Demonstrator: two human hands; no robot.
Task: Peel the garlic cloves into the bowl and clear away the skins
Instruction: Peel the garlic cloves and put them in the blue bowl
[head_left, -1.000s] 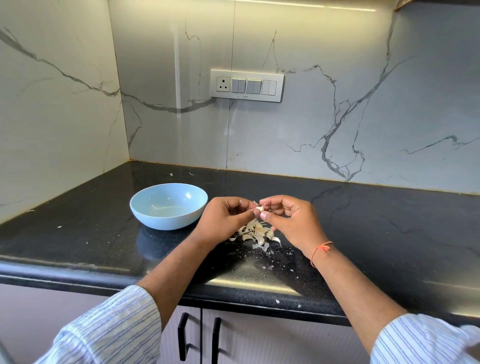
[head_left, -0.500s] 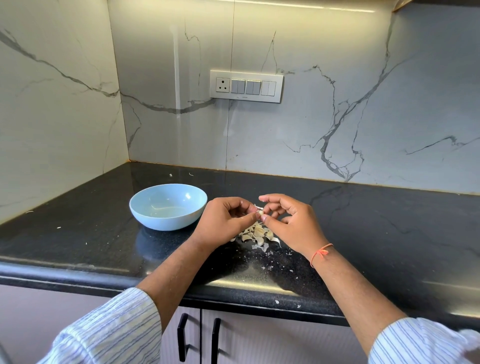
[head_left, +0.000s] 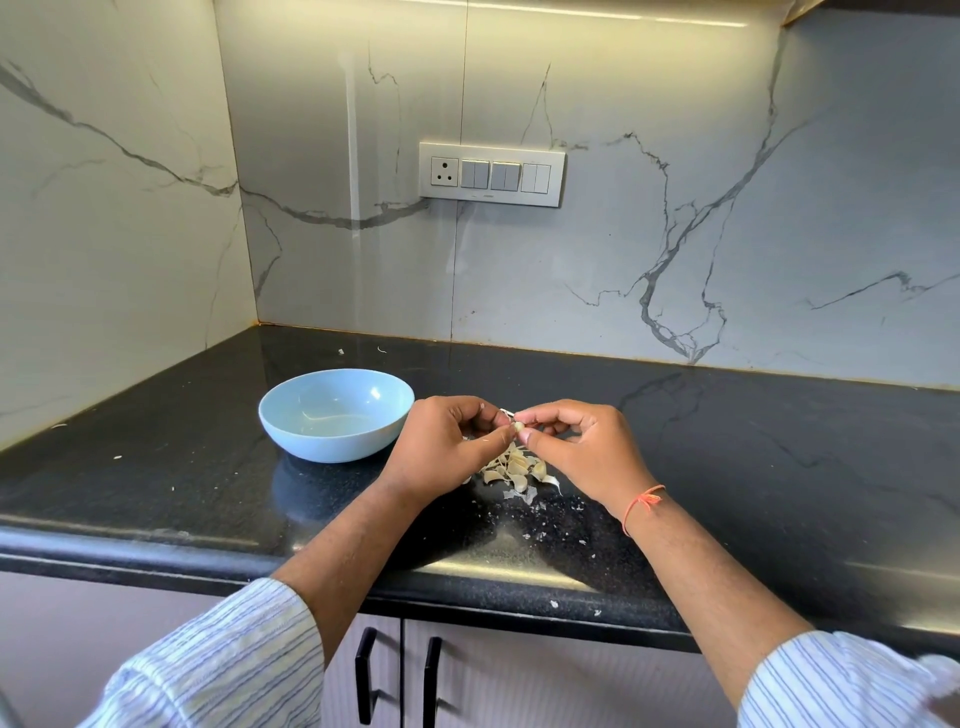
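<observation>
Both hands meet above the black countertop (head_left: 727, 457) — left hand (head_left: 441, 449) and right hand (head_left: 582, 447) each pinch the same garlic clove (head_left: 518, 426) between curled fingertips. Clove is small, skin state hard to tell. Pile of garlic cloves and skins (head_left: 514, 470) lies on the counter right under the hands, loose flakes scattered nearer the front edge. Light blue bowl (head_left: 291, 421) sits just left of the left hand — no cloves visible in it. Orange thread (head_left: 641, 504) on right wrist.

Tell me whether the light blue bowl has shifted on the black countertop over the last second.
No. The light blue bowl sits in the same spot, left of the garlic pile, below the wall switch panel.
</observation>
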